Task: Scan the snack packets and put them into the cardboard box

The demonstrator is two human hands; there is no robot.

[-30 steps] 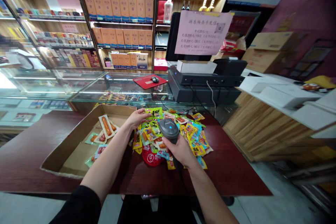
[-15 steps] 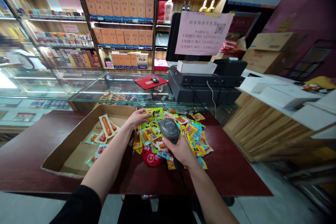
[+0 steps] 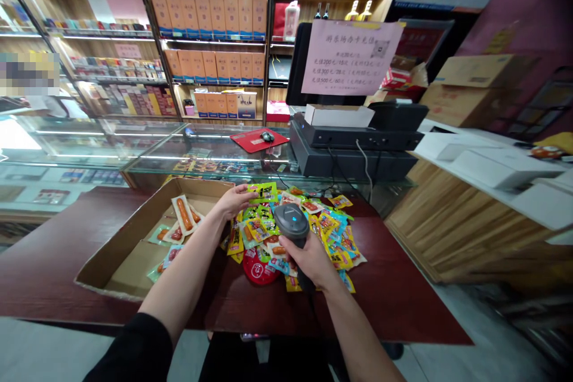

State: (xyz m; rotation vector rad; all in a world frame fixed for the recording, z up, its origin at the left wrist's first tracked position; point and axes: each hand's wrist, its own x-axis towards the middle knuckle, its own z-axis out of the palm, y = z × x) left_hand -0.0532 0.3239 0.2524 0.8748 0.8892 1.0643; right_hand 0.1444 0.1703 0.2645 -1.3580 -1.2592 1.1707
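The shiny brown table (image 3: pixel 398 301) has open room along its front edge and right corner. A shallow cardboard box (image 3: pixel 129 268) sits left of a messy heap of crinkly packets (image 3: pixel 330 224). Over the heap, the right hand (image 3: pixel 313 258) wraps around a round-headed scanner (image 3: pixel 292 221). The left hand (image 3: pixel 233 202) pinches a flat green packet (image 3: pixel 267 192) at the heap's far edge.

We stretch our left arm (image 3: pixel 181 277) and right arm (image 3: pixel 353 316) forward and inward. Our left hand (image 3: pixel 233 202) points its fingers rightward in a pinch; our right hand (image 3: pixel 311 258), slightly nearer our body, curls in a grip, thumb uppermost.
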